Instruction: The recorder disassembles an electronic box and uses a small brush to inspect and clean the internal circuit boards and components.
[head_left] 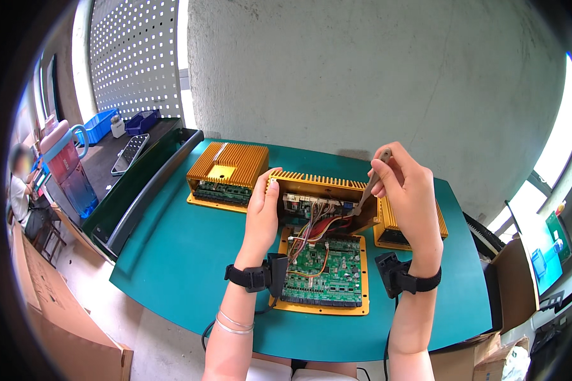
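My left hand (262, 213) is closed on the left end of a gold finned metal housing (327, 181), tipped up on its side with its open face toward me. Between the fingers of my right hand (403, 187) is a slim grey tool (379, 170), slanting down into the housing's right side; its exact kind I cannot tell. Bundled coloured wires (313, 227) run from inside the housing down to a green circuit board (324, 267), which lies on a gold base plate (324, 310) in front of it. Black straps with small modules circle both wrists.
One gold finned unit (227, 168) stands at the back left of the green table (171, 273), another (389, 228) behind my right hand. Left of the table are a pink-and-blue bottle (70, 171) and blue bins (99, 127). A seated person (22, 190) is far left.
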`<state>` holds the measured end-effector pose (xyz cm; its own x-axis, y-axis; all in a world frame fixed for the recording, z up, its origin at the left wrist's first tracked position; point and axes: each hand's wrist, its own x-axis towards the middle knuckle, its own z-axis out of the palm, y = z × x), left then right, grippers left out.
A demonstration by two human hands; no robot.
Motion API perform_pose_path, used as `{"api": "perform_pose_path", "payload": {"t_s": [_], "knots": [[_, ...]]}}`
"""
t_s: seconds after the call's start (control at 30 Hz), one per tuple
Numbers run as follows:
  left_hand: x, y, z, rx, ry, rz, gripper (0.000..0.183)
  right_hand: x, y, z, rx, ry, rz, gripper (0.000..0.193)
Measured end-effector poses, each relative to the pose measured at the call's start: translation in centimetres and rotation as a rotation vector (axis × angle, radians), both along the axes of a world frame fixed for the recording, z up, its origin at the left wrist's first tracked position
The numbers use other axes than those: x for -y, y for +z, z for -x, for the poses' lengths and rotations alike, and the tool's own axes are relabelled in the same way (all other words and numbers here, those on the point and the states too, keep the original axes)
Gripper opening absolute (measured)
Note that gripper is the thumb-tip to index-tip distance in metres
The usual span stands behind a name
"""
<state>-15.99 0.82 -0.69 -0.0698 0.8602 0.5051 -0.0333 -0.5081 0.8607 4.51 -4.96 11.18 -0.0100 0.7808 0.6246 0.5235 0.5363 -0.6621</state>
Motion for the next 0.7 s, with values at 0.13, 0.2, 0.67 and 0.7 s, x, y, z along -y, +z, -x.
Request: {"api": "perform_pose_path", "payload": {"t_s": [0.13, 0.2, 0.67, 0.7], "knots": [[0.12, 0.03, 0.06, -0.006, 0.006, 0.012, 0.037, -0.1, -0.21, 0.12, 0.009, 0.011, 0.0, 0.01], [0.11, 0.02, 0.07, -0.001, 0.006, 0.004, 0.037, 0.11, 0.01, 0.19, 0.009, 0.005, 0.013, 0.01], [0.13, 0.03, 0.06, -0.003, 0.009, 0.019, 0.036, 0.13, 0.27, -0.18, -0.129, 0.08, 0.016, 0.009], [0.01, -0.06, -0.01, -0.007, 0.01, 0.007, 0.036, 0.1, 0.23, -0.27, -0.111, 0.044, -0.008, 0.01]]}}
